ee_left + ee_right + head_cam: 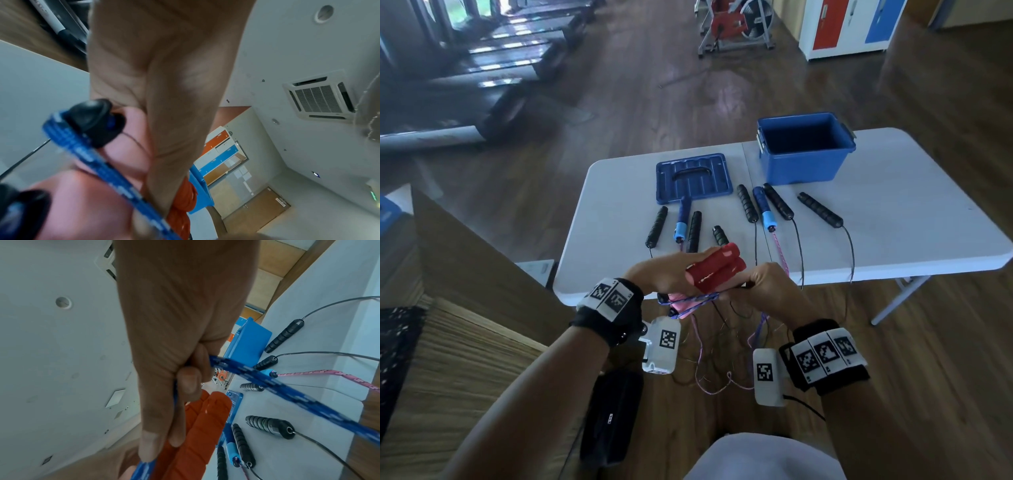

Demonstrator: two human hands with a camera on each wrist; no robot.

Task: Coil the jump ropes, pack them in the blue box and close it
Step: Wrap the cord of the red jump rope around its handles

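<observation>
Nearest me, my left hand (pixel 667 274) is wrapped around a pair of red handles (pixel 717 268) held side by side, their ends pointing up and to the far right. Just right of it, almost touching, my right hand (pixel 768 287) pinches the blue patterned rope (pixel 690 301) between curled fingers and thumb; in the right wrist view that rope (pixel 287 395) runs taut from the fingers (pixel 189 382) off to the lower right. The rope loops between both hands, just below the handles, over the near edge of the white folding table (pixel 893 219). More thin cords hang off that edge in a loose tangle toward the floor.

The handles are ribbed, bright red foam. The rope is flat, braided, blue with paler flecks.

Farther on the table lie several black ribbed handles (pixel 820 209) and two blue handles (pixel 763 209) with a pink braided rope (pixel 779 248), spread in a row. Beyond them on the left, the blue lid (pixel 693 178) lies flat; to the far right stands the blue box (pixel 806 150), open.

Dark wooden floor surrounds the table, with treadmills at the far left, an exercise bike (pixel 736 24) and red and blue lockers at the back.
</observation>
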